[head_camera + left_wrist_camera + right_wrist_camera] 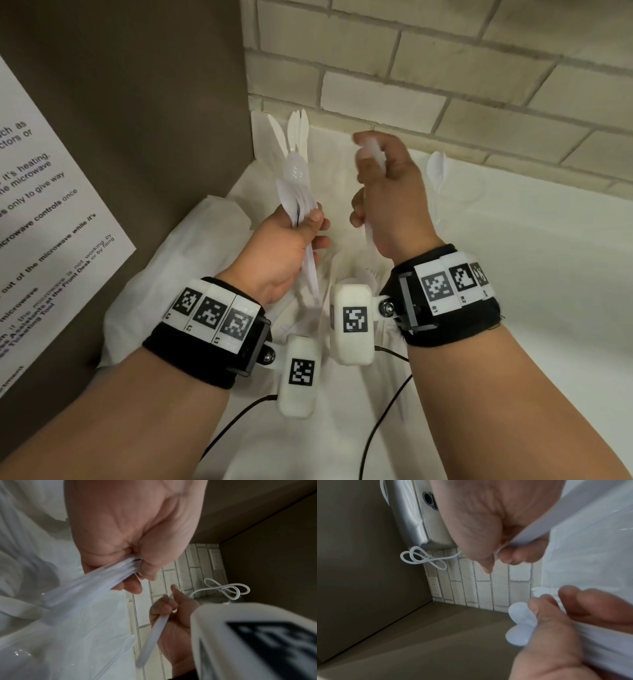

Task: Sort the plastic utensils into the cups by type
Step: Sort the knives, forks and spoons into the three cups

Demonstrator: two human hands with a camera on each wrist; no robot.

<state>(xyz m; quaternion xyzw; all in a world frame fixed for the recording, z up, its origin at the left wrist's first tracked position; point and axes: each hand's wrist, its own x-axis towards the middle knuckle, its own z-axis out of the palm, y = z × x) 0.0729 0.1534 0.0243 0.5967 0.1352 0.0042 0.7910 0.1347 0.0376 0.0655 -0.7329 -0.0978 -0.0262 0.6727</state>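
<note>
Slippage threatens: left hand (287, 246) fingers clamp a fanned bundle of utensils (297, 181) above the tabletop (513, 274); right hand (387, 195) fingers pinch one utensil (152, 639), cups indistinct, so misplacement looks likely.

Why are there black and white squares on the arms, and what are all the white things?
Those squares sit on wristbands that carry little cameras. The big picture comes from a camera on the person's head; the other two look along each hand from the wrists. No machine here, just two hands sorting plastic cutlery. The left hand grips a bunch of white utensils, spoons among them. The right hand holds one more utensil. Behind, by the brick wall, more utensils stand upright; the cups are hard to see. Loose ones lie below.
</note>
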